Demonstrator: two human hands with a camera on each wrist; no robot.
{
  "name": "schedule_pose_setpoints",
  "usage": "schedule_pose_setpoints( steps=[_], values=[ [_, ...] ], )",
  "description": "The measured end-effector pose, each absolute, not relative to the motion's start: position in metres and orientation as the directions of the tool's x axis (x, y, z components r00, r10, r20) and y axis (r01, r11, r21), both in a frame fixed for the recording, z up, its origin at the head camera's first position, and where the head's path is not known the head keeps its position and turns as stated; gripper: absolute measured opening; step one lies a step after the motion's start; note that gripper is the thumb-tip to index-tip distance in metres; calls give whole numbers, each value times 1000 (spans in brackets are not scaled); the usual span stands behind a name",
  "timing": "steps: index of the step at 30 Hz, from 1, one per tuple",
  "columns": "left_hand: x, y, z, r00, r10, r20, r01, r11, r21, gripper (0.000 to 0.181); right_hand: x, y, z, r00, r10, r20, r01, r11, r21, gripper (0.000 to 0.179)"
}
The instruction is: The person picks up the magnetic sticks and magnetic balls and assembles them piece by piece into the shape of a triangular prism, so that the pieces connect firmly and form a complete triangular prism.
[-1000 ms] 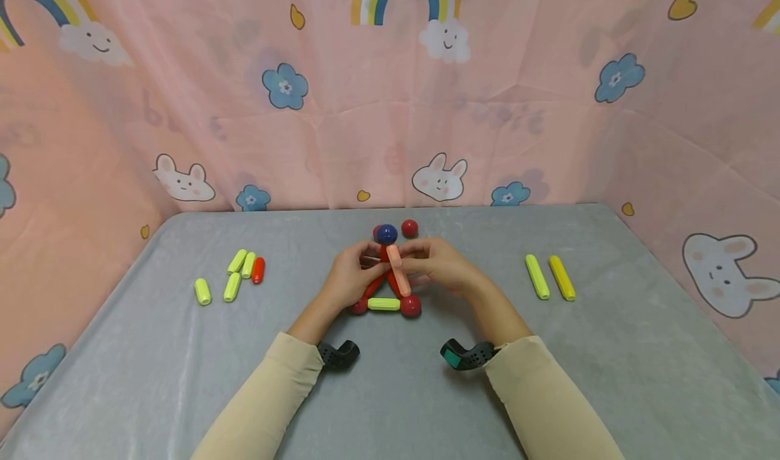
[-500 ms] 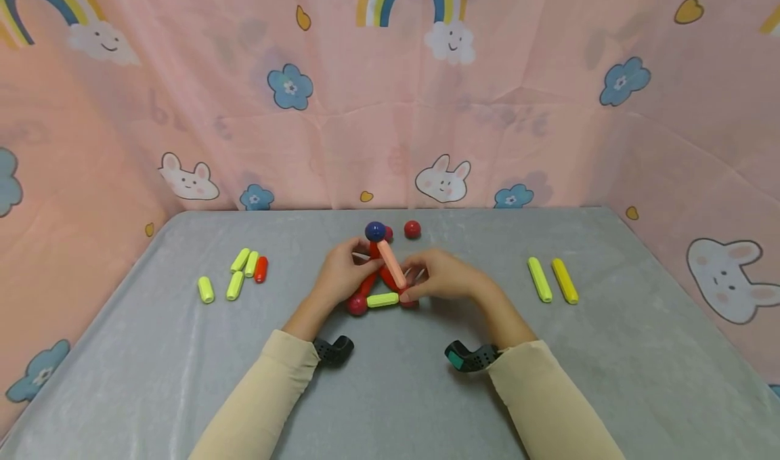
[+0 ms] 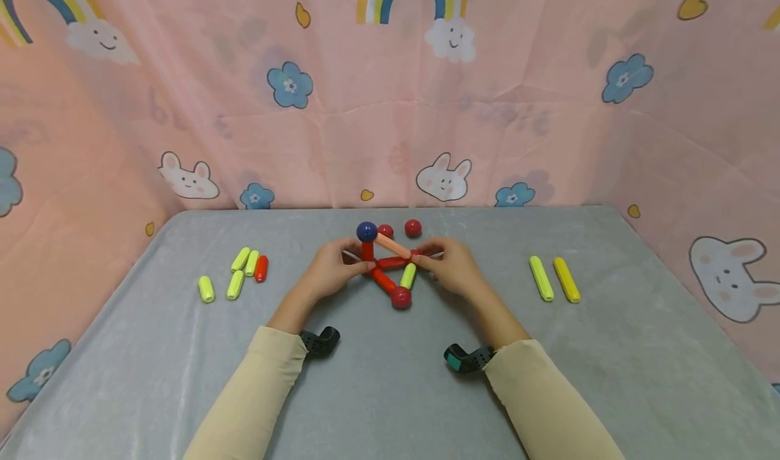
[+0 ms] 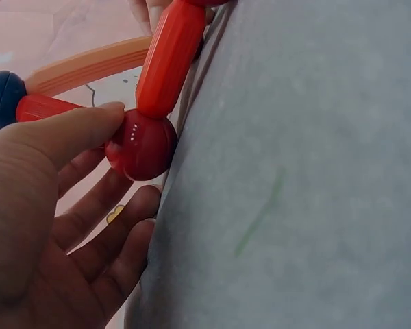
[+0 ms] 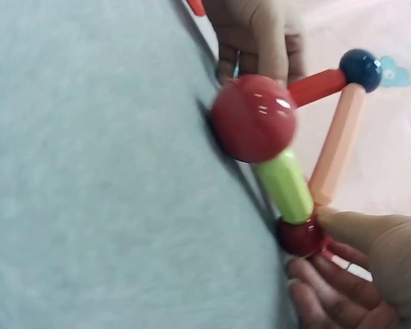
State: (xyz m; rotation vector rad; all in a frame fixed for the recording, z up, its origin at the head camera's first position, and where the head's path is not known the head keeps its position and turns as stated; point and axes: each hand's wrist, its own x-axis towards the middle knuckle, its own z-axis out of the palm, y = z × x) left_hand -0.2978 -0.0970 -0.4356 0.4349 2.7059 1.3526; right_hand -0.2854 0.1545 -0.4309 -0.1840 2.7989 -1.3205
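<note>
Between my hands stands a building frame of rods and balls. Its triangular base has a front red ball (image 3: 401,298), two red rods and a lime-green rod (image 3: 409,276). From the left corner a short red rod (image 3: 367,251) rises to a dark blue ball (image 3: 366,232). A peach rod (image 3: 393,245) slopes from that ball down to the right corner. My left hand (image 3: 330,266) pinches the left corner's red ball (image 4: 142,145), thumb on top and fingers around its side. With thumb and fingers, my right hand (image 3: 449,265) pinches the right corner's red ball (image 5: 301,236).
Two loose red balls (image 3: 413,227) lie behind the frame. On the left are several short lime-green rods (image 3: 235,285) and one red rod (image 3: 261,269). A longer green rod (image 3: 541,278) and a yellow rod (image 3: 567,280) lie on the right. A pink printed curtain (image 3: 341,141) hangs behind the table.
The frame has turned, bringing one corner to the front and the green rod to the right side. My right hand has moved from the peach rod to the right corner ball.
</note>
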Motion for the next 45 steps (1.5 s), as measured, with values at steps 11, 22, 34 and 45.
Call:
schedule_pose_setpoints(
  steps=[11, 22, 34, 45],
  values=[
    [-298, -112, -422, -927, 375, -20, 235, 620, 749, 34, -291, 157, -450, -980, -154, 127, -194, 572, -797, 36],
    [-289, -190, -375, -997, 64, -40, 39, 888, 458, 39, -291, 161, -453, -983, -134, 125, -180, 574, -799, 38],
    [-283, -206, -382, -987, -31, -157, -79, 947, 313, 43, -289, 163, -452, -981, -162, 108, -179, 532, -828, 37],
    [-273, -203, -368, -945, -106, -310, -192, 945, 263, 25, -289, 164, -453, -981, -166, 101, -175, 525, -833, 37]
  ],
)
